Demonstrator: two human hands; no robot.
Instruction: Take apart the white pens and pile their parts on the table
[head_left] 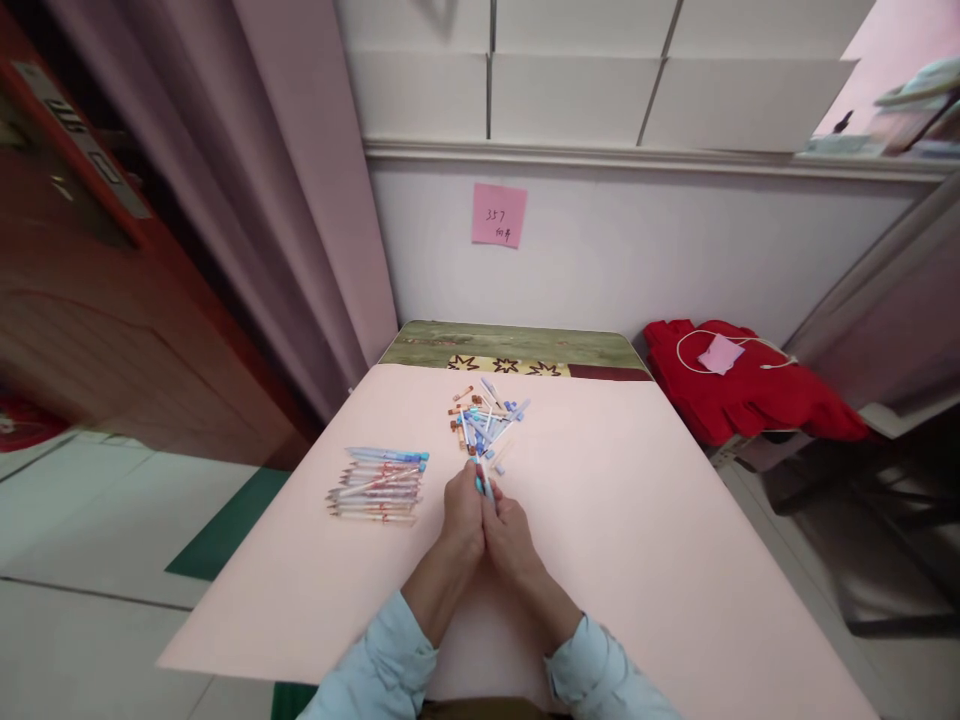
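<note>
My left hand and my right hand are pressed together over the table, both with closed fingers. A pale pen barrel sticks up from between the fingertips on my right hand's side. In my left fingers is a small pen part with blue and dark colour; its exact shape is hard to make out. Just beyond my fingertips lies a loose pile of pen parts, with blue and brown pieces and clear tubes. To the left of my hands, several pens lie side by side in a rough row, with blue-ended ones at the far side.
A pale pink sheet covers the table, with a green patterned cover showing at the far edge. Beyond stands a wall with a pink note. Red cloth with a white cable lies at the right; a wooden door is at the left.
</note>
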